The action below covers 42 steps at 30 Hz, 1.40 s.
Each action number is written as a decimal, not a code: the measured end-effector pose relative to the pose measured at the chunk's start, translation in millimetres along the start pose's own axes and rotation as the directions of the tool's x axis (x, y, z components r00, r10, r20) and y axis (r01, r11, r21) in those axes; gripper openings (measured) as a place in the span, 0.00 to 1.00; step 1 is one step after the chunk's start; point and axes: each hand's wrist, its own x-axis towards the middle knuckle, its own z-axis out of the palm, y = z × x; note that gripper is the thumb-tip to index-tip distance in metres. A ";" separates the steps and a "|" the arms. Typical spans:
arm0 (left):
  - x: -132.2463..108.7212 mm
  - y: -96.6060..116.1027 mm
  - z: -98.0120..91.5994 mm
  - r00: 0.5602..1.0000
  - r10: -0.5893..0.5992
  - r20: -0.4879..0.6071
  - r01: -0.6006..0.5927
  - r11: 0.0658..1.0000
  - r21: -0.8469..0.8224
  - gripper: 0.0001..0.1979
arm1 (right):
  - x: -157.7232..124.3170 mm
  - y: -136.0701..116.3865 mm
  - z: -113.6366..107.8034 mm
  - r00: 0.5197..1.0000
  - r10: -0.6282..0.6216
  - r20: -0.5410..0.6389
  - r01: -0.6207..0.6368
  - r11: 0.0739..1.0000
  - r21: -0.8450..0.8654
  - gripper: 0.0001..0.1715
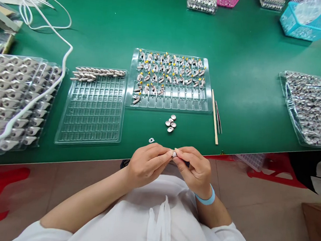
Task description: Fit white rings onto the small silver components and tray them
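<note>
The left hand (149, 163) and the right hand (195, 168) are meeting at the near edge of the green tabletop (246, 105), and both are pinching one small pale part (174, 154) between their thumbs and fingertips; the fingers are covering much of it, so its exact shape is staying unclear. A light blue wristband (206, 197) is circling the right wrist. Just beyond the hands, a small cluster of round, rimmed pieces (170, 123) is lying on the tabletop, and thin white rings (151, 140) are resting nearer the left hand. Farther back, a clear compartment tray (178, 105) is holding curved grey pieces (162, 78) with yellow bits, filling its far rows and part of its nearer ones. To its left, another clear tray (94, 111) is carrying grey pieces (100, 72) along its far end. A wooden stick (214, 117) and tweezers (218, 119) are lying side by side near the compartment tray's right edge.
</note>
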 end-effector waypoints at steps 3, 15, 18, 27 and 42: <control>-0.6 -0.6 0.7 1.000 -0.012 0.005 0.012 1.000 0.001 0.12 | 2.2 -0.5 0.1 1.000 -0.001 0.013 0.002 1.000 -0.027 0.15; 4.9 -6.8 -0.7 0.997 -0.082 0.001 0.081 0.986 -0.143 0.09 | 8.4 -2.4 -2.1 0.999 -0.005 0.041 0.007 0.998 -0.064 0.16; 5.5 -7.3 0.1 0.990 -0.141 -0.026 0.135 0.978 -0.159 0.07 | 7.0 -1.7 0.4 0.997 -0.036 0.061 0.043 0.993 -0.109 0.19; 6.7 -4.3 3.5 0.980 -0.190 -0.053 0.181 0.973 -0.143 0.07 | 6.7 0.6 2.2 0.995 -0.086 0.042 0.092 0.982 -0.165 0.22; 5.3 5.5 8.2 0.979 -0.159 -0.125 0.158 0.987 -0.015 0.08 | 7.5 -3.1 8.7 0.995 -0.081 -0.053 0.072 0.985 -0.159 0.15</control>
